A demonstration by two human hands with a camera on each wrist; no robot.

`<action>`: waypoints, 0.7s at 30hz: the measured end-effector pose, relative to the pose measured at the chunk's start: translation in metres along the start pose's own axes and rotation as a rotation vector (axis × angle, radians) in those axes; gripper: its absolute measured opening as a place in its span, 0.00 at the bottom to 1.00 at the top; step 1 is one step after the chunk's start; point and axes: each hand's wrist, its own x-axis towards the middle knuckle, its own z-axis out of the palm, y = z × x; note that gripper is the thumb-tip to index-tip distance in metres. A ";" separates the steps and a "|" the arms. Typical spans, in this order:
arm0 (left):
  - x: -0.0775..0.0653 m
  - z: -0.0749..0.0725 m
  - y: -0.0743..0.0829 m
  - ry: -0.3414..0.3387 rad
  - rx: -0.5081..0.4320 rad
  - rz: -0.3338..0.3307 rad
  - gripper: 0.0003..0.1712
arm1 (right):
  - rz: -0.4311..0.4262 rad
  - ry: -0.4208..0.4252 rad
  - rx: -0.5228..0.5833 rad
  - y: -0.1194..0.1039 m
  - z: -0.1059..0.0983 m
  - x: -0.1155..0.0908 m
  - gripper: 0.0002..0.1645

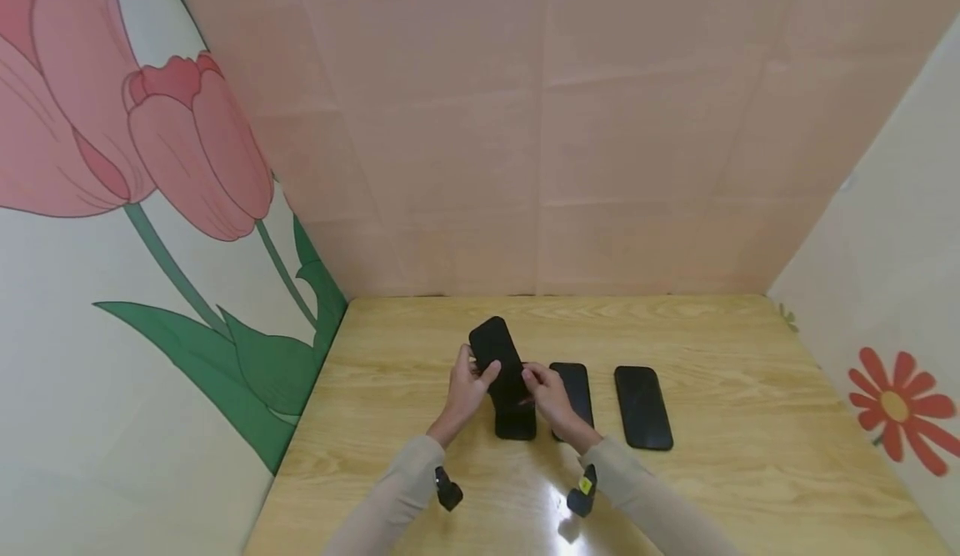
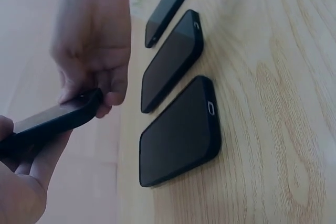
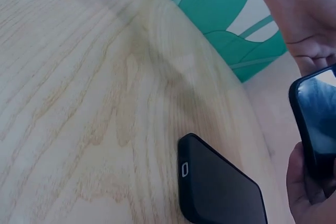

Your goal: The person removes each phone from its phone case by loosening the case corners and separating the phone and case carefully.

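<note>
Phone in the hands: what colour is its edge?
The held phone's edge is black, clearest in the left wrist view.

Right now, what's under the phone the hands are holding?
Seen from above, another phone lies beneath it on the wooden table. The held phone hides part of that one; what's directly under the lower phone can't be seen.
</note>
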 end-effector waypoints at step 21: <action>-0.001 0.008 0.004 -0.012 -0.024 -0.009 0.19 | -0.082 0.143 -0.268 -0.001 -0.001 0.007 0.13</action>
